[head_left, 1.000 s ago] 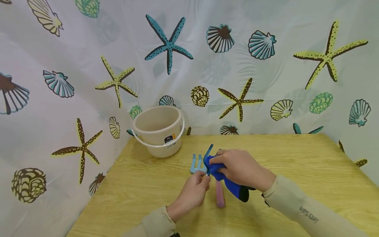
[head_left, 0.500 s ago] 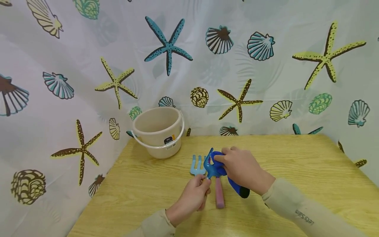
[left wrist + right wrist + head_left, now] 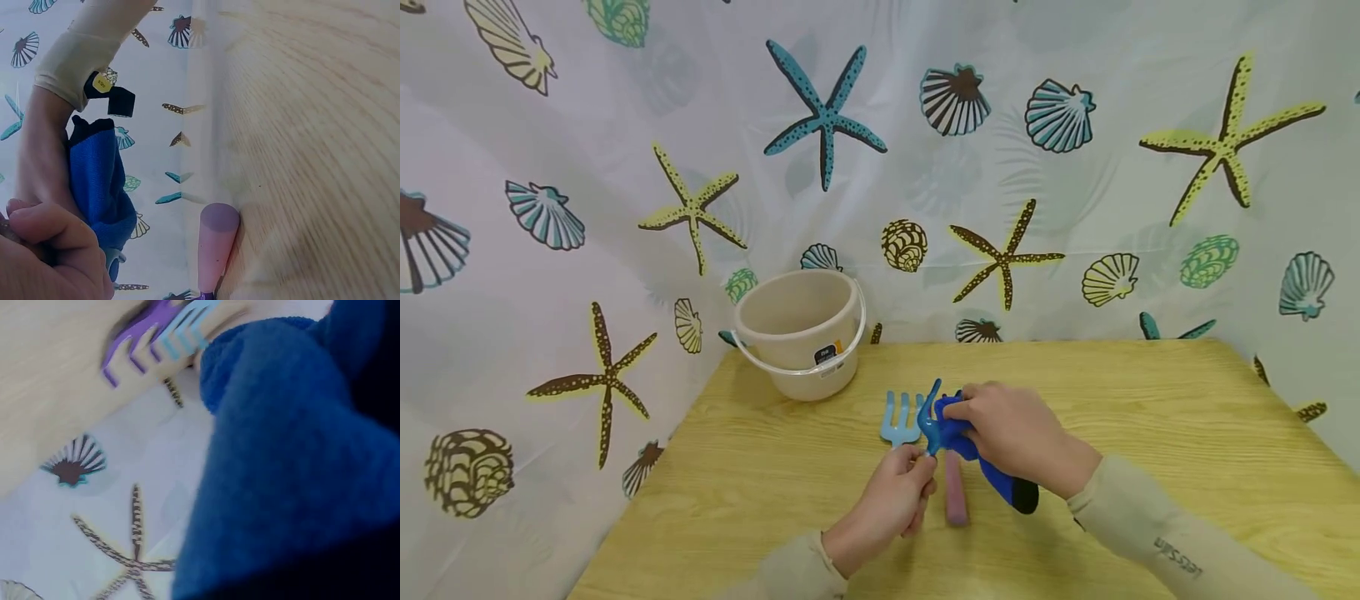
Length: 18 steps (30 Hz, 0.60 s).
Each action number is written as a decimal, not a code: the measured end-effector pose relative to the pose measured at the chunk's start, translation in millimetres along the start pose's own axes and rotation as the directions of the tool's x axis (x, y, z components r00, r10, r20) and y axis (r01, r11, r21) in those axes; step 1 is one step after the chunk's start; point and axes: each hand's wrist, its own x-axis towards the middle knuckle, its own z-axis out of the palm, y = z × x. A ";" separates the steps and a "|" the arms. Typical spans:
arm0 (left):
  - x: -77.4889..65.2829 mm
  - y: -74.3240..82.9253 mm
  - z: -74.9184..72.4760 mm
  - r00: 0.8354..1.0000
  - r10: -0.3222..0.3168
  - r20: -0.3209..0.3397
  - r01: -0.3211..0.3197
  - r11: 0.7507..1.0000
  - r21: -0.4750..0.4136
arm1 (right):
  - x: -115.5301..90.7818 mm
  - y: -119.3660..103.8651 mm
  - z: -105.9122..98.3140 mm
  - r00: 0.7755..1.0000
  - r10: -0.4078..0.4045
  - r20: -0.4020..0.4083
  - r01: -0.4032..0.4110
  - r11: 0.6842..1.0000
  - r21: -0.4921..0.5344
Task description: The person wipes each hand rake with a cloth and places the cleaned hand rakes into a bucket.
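Note:
In the head view my left hand (image 3: 895,487) pinches the neck of a blue garden fork (image 3: 930,425), its curved prong pointing up. My right hand (image 3: 1015,429) grips a blue cloth (image 3: 1000,483) with a black end and presses it against the fork's head, hiding part of it. Fuzzy blue cloth (image 3: 287,456) fills much of the right wrist view. A light-blue fork (image 3: 900,429) lies on the table just beyond my left hand. Beneath the cloth, a pink handle (image 3: 955,492) sticks out; it joins the purple fork (image 3: 134,340) seen in the right wrist view.
A beige bucket (image 3: 797,333) with a white bail handle stands at the table's back left corner. Behind and beside the wooden table (image 3: 1112,400) hangs a white curtain (image 3: 850,225) printed with starfish and shells.
My right hand shifts the cloth about the held fork's head, uncovering more of it half a second ago and covering some again now. The left hand keeps its hold; the bucket stays put.

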 end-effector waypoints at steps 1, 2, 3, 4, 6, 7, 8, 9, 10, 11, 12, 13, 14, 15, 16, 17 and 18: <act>-0.9 -0.5 0.0 1.000 -0.002 -0.002 0.002 1.000 0.004 | 0.0 1.2 1.0 1.000 0.001 -0.002 -0.001 1.000 -0.008; -1.7 -0.9 -0.1 1.000 -0.003 0.000 0.003 1.000 0.006 | 0.2 1.7 1.5 1.000 -0.002 -0.002 0.002 1.000 -0.010; -2.2 -1.1 -0.4 1.000 -0.001 0.004 0.001 1.000 0.007 | 0.4 1.5 1.2 1.000 -0.008 -0.003 0.008 1.000 -0.008; -2.5 -1.2 -0.3 1.000 0.005 0.011 -0.005 1.000 0.008 | 0.5 0.9 -0.1 1.000 -0.018 -0.001 0.018 1.000 0.002; -2.7 -0.9 -0.2 0.999 0.018 0.032 -0.018 1.000 0.017 | 0.9 -3.0 -4.6 0.999 -0.050 -0.003 0.050 0.998 0.023; -2.7 -0.8 0.0 0.999 0.023 0.043 -0.024 1.000 0.018 | 1.2 -6.0 -7.4 0.998 -0.068 -0.005 0.068 0.997 0.032; -2.7 -0.6 0.1 0.998 0.025 0.058 -0.026 0.999 0.018 | 1.4 -9.5 -10.3 0.997 -0.081 -0.005 0.082 0.996 0.043; -2.4 -0.4 0.1 0.997 0.025 0.072 -0.026 0.999 0.018 | 1.5 -12.8 -13.3 0.996 -0.092 -0.007 0.092 0.995 0.045; -2.3 0.1 0.6 0.997 0.029 0.078 -0.030 0.999 0.017 | 1.6 -15.7 -15.8 0.995 -0.100 -0.009 0.101 0.994 0.051; -2.2 0.7 0.9 0.996 0.029 0.085 -0.030 0.999 0.017 | 1.7 -18.2 -17.7 0.995 -0.103 -0.011 0.104 0.993 0.054; -2.3 1.2 1.0 0.996 0.028 0.088 -0.029 0.999 0.014 | 2.0 -19.9 -18.6 0.995 -0.100 -0.012 0.101 0.993 0.056; -2.5 1.5 1.5 0.996 0.031 0.085 -0.032 0.999 0.017 | 2.4 -21.1 -18.8 0.996 -0.093 -0.011 0.094 0.994 0.051; -2.9 1.9 1.6 0.996 0.030 0.084 -0.032 0.999 0.024 | 3.1 -21.6 -18.1 0.997 -0.079 -0.010 0.079 0.996 0.039; -3.5 2.5 2.0 0.996 0.031 0.078 -0.033 0.999 0.030 | 3.9 -21.5 -16.6 0.998 -0.063 -0.009 0.063 0.998 0.022; -4.2 2.9 2.4 0.997 0.031 0.071 -0.034 0.999 0.035 | 4.9 -20.9 -14.7 0.999 -0.045 -0.008 0.045 0.999 0.006; -4.7 3.0 2.6 0.997 0.028 0.070 -0.032 0.999 0.044 | 6.1 -20.2 -12.7 1.000 -0.026 -0.008 0.026 1.000 -0.014; -5.4 3.0 3.0 0.998 0.029 0.063 -0.032 0.998 0.059 | 7.7 -19.4 -10.5 1.000 -0.010 -0.010 0.010 0.999 -0.035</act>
